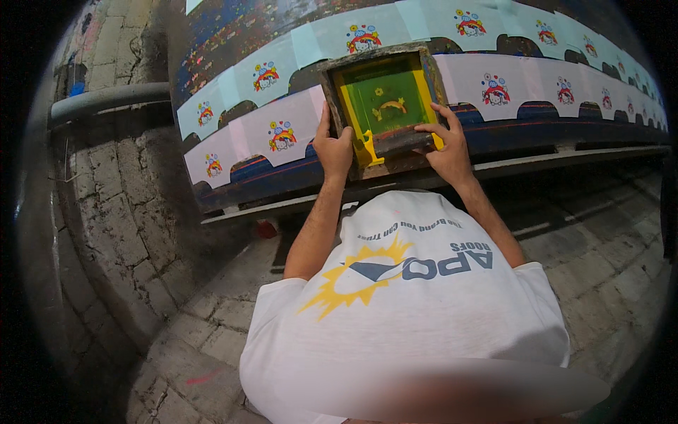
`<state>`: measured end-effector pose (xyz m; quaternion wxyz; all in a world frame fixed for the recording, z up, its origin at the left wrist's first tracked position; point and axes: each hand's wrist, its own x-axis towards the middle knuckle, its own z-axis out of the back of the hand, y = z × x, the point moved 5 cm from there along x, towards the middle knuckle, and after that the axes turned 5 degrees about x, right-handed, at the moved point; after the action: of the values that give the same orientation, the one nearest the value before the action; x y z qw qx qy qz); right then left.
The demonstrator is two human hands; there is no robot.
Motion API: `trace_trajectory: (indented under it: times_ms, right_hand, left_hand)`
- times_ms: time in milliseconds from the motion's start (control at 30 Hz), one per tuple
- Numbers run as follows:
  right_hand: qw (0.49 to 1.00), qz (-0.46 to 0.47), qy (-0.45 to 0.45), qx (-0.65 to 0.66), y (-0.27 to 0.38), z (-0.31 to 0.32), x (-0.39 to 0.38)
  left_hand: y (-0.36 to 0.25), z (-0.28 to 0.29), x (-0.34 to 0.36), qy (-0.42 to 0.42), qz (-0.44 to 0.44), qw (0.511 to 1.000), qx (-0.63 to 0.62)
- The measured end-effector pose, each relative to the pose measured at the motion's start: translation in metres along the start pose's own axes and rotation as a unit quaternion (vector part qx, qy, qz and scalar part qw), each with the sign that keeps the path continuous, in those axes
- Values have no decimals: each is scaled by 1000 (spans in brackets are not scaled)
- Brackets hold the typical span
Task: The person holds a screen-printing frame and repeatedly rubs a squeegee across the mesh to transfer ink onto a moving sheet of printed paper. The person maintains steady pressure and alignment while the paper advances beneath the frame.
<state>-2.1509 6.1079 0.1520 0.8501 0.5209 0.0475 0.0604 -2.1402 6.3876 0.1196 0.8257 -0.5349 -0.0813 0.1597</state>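
Note:
A screen printing frame (376, 54) with dark, worn wooden sides lies over the printed pieces at the table's near edge. Its green mesh (378, 88) shows small flower shapes and an arc, with yellow ink along the sides and bottom. My left hand (333, 151) is closed on the frame's left side, the thumb at the inner edge. Across the lower part of the mesh sits a dark squeegee (397, 142). My right hand (450, 152) grips its right end, with one finger reaching up to the frame's right side. The piece beneath the frame is mostly hidden.
Rows of pale pink cut pieces (462, 78) and light blue cut pieces (311, 49), bearing rainbow cartoon prints, cover the long dark table (254, 173). A rail (565, 160) runs along its near edge. A grey pipe (109, 97) reaches the table's left end above stone paving (120, 205).

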Motion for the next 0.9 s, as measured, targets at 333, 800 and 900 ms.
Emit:
trace_trajectory:
  times_ms: [333,800,900]
  right_hand:
    - [962,185,51,-193,60,-10,3]
    - [959,19,147,-243,76,-15,34]
    - [953,30,140,-267,75,-20,17]
  left_hand:
    - [10,0,3,8,-10,998,-69]
    - [17,1,9,8,-65,998,-18]
    - [17,4,6,26,-79,996,-27]
